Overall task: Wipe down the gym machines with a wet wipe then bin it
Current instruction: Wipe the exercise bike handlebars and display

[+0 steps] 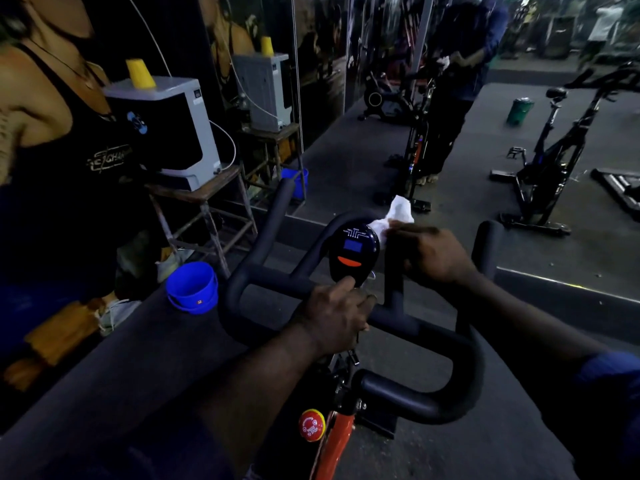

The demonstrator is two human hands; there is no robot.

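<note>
Head view: wipe-down is under way, mid-task by my read.

- Right hand (433,256) grasps the wet wipe (398,213), bunched up, pressing it at the top right edge of the console (353,251).
- Left hand (334,306) is clenched round the centre of the handlebar (460,386) just below the console, one fingertip touching the console's lower edge. Looks like bracing.
- Done so far: cannot tell. There is no wet sheen in this light to separate wiped parts from unwiped.
- Left, as I judge it: the rest of the console face, the bar grips and any other machine, e.g. the second bike (554,161) to the right.
- The wipe is in hand, so binning is not yet done. The green container (518,110) far across the floor may be the bin. It is well apart from the bike and may only be a reflection.

Surface: matte black padded bars. Glossy console with a blue display and an orange button. Red stop knob (311,425) on the orange frame below.

Room: dim gym with a dark floor mat (121,368). Mirror wall (322,81) ahead shows a person standing at a bike. Blue bucket (192,287) sits on the floor just left of the bars. Grey box appliance (166,129) stands on a wooden stool (207,202), with a yellow cup (138,74) upside down on top.
</note>
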